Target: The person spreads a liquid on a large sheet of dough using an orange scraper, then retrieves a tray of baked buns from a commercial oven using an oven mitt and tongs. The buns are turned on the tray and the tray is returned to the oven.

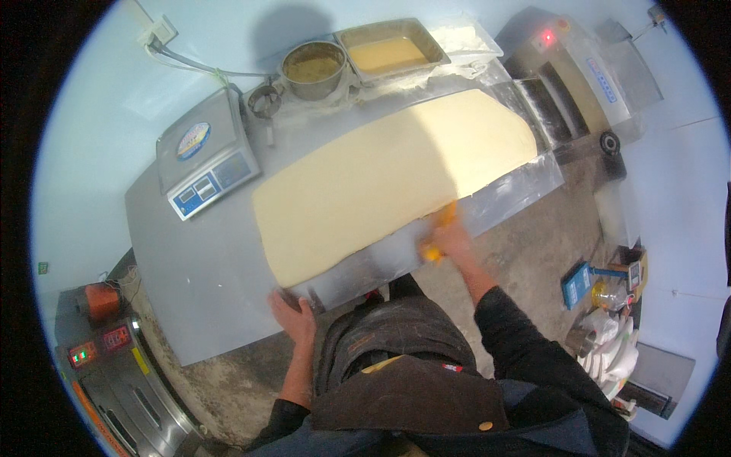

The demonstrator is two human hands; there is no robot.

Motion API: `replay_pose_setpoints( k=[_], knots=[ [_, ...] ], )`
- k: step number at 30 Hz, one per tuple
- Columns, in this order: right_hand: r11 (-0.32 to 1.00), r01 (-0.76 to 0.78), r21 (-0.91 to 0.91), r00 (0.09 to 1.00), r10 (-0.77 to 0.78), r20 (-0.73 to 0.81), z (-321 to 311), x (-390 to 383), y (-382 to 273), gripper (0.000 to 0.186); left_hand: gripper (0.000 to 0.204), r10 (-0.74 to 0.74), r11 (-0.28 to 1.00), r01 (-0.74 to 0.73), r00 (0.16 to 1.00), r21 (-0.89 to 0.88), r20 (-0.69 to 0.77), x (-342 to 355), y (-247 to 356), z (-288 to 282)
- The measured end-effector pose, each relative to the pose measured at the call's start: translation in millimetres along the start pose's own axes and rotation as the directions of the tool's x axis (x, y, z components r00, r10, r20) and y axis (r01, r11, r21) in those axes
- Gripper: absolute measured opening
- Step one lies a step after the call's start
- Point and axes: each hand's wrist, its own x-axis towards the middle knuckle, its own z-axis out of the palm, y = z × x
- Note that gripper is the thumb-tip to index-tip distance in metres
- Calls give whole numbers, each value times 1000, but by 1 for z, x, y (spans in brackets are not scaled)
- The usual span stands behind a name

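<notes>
A large pale sheet of dough (358,186) lies flat across the metal table (205,305), running from the middle up to the right. At its near edge my right hand (454,240) is closed on an orange-yellow tool (432,253), which shows on both sides of the fist. Motion smears both hand and tool, so the tool's kind is unclear. My left hand (293,318) is at the table's front edge, just below the dough's near left corner. Its thumb and fingers are apart, with nothing held.
A digital scale (209,156) stands at the left. Along the wall are a metal pot (313,70), a tray of yellowish liquid (390,55) and a white tub of flour (461,38). A machine with rollers (571,84) adjoins the table's right end. Another appliance (126,388) is lower left.
</notes>
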Motion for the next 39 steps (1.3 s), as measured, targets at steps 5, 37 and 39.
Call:
replay_pose_setpoints(
  k=[5,37,39],
  knots=[
    [996,-15,90,1000,13,24,77,-64,-93,59,86,-1,1000,1,1000,-13,30,0,-10,-2],
    [-41,791,-611,221,-911,347,139,-99,-251,65,76,-492,854,448,861,-264,-129,-118,-44,-48],
    [-102,792,-602,202,-887,416,167,-96,-215,68,76,-501,845,449,854,-290,-140,-119,-43,-45]
  ],
)
